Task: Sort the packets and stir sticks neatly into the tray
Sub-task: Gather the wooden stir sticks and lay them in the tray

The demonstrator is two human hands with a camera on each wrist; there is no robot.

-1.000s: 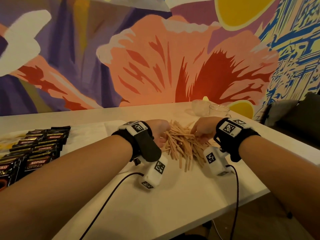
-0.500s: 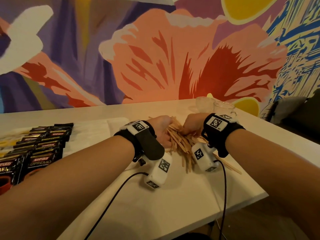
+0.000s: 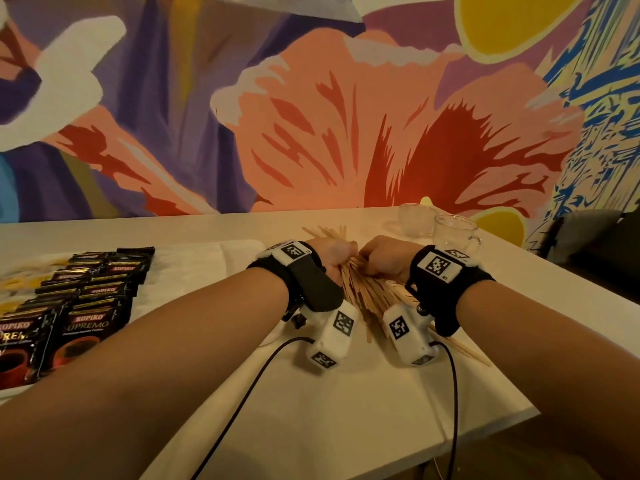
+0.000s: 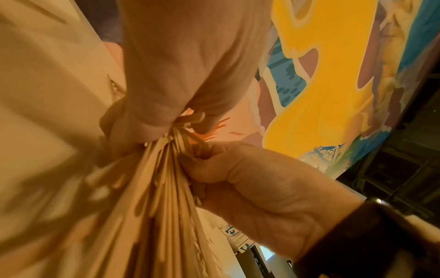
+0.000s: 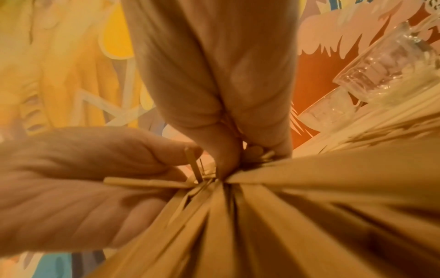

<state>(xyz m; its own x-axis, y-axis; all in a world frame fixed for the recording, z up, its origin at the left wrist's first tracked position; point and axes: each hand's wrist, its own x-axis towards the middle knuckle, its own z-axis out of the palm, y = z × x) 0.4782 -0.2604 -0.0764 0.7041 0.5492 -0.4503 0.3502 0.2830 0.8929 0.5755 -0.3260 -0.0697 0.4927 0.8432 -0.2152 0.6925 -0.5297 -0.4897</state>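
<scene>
Both hands bunch the stir sticks on the table.

Nearest, stray sticks [image 3: 460, 348] lie flat by the right wrist. The left hand [image 3: 332, 256] and right hand [image 3: 384, 259] meet knuckle to knuckle, fingers curled and clamped on one bundle of sticks [image 3: 367, 292] that fans toward the person. To the left, packets [image 3: 90, 299] sit in overlapping rows; whether a tray lies under them is unclear. Beyond the hands, two glass cups [image 3: 450, 230] stand near the table's [image 3: 346, 403] far edge.
</scene>
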